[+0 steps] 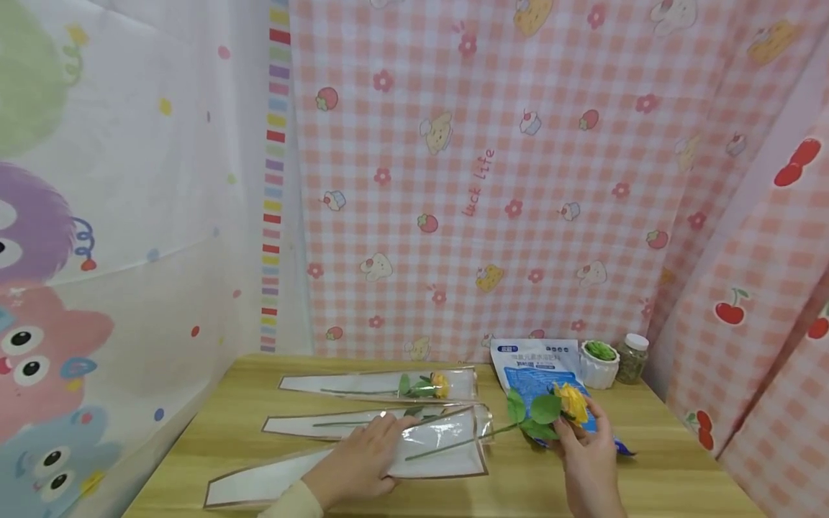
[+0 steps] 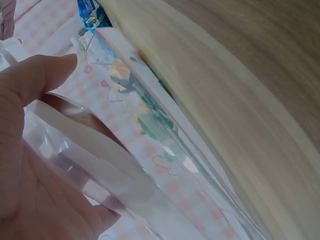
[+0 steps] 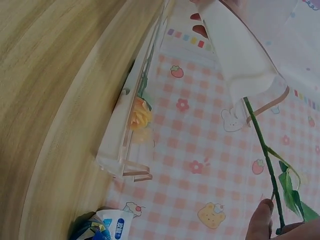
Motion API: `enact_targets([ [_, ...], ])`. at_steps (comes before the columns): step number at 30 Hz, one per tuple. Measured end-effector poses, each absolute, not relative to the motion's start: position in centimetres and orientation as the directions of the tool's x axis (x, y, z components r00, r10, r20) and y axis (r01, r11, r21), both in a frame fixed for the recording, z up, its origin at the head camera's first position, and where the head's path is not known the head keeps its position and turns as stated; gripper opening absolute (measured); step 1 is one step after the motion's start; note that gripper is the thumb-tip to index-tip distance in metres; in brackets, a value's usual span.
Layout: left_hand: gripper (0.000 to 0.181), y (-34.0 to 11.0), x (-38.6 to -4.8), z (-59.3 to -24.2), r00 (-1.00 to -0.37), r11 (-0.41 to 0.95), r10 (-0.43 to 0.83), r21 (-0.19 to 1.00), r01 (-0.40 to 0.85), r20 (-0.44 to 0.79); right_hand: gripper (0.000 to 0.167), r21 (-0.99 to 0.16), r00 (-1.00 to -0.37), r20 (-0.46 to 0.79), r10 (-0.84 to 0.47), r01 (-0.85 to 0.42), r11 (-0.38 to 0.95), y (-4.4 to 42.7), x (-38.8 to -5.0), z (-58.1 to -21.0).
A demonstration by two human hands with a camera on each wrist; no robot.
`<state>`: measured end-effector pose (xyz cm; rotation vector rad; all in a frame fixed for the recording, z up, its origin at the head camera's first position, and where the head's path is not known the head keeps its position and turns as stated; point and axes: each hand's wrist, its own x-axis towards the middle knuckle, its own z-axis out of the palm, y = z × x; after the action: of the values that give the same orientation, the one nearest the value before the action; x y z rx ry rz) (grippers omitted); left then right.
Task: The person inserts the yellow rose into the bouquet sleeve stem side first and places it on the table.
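Observation:
My right hand [image 1: 591, 457] pinches a yellow artificial rose [image 1: 571, 403] just below its bloom. Green leaves [image 1: 542, 409] spread beside the fingers, and the rose's stem [image 3: 263, 145] runs into the mouth of the nearest flower sleeve [image 1: 447, 453]. That sleeve is clear in front, white behind and edged in brown. Across it lies my left hand [image 1: 365, 457], gripping it between thumb and fingers; in the left wrist view the sleeve bulges between them. Behind are a middle sleeve [image 1: 285, 426], partly covered, and a far sleeve [image 1: 311, 383] with an orange-yellow rose [image 1: 440, 385] inside.
At the back right of the wooden table [image 1: 673, 460] lies a blue and white bag [image 1: 534, 360], partly behind the right hand's rose. Next to it stand a small succulent in a white pot [image 1: 599, 370] and a white-lidded jar [image 1: 633, 360]. A checked curtain [image 1: 492, 173] hangs behind.

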<state>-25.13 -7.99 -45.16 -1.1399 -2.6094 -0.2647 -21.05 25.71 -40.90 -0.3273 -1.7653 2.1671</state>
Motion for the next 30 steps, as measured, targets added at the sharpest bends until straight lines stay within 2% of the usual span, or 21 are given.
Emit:
enact_targets([
  [3,0.091,-8.2,-25.1,-45.2,-0.643,0.666,0.696,0.049,0.745,0.320,0.064,-0.990,-0.940,0.020,0.341,-0.067,-0.127,25.7,-21.1,-41.1],
  [6,0.090,-8.3,-25.1,-45.4,-0.644,0.658,0.699,0.072,0.749,0.312,0.067,-0.999,-0.956,0.029,0.291,-0.036,-0.018,25.5,-21.1,-41.3],
  [11,0.088,-8.5,-25.4,-45.6,-0.656,0.655,0.685,0.125,0.745,0.316,0.062,-0.991,-0.956,0.051,0.289,-0.012,0.137,25.4,-21.2,-41.4],
  [20,0.088,-8.6,-25.5,-45.1,-0.657,0.677,0.658,0.091,0.730,0.368,0.065,-0.983,-0.972,0.087,0.219,-0.047,0.179,25.1,-21.0,-41.1],
  [30,0.096,-8.7,-25.3,-44.7,-0.687,0.702,0.645,0.094,0.706,0.334,0.057,-0.961,-0.984,0.101,0.150,-0.058,0.270,24.5,-20.9,-41.2],
])
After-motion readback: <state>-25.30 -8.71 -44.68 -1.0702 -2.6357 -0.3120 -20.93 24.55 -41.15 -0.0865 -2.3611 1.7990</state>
